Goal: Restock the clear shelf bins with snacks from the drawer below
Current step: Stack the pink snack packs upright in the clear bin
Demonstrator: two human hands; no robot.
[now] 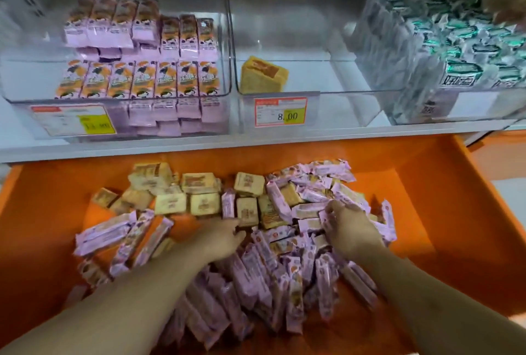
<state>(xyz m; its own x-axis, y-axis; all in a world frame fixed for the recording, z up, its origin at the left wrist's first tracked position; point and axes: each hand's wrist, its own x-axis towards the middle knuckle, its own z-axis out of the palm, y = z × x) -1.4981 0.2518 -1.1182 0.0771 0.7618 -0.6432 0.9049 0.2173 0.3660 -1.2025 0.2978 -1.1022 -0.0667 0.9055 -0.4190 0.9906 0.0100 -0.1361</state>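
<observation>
Partly, both hands' fingertips vanish among packets (256,269) in the drawer (444,212).

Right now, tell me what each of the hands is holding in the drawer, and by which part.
The right hand curls its fingers on pink snack packets, exact hold hidden. The left hand reaches toward the beige square packets; its fingertips are hidden, so cannot tell.
</observation>
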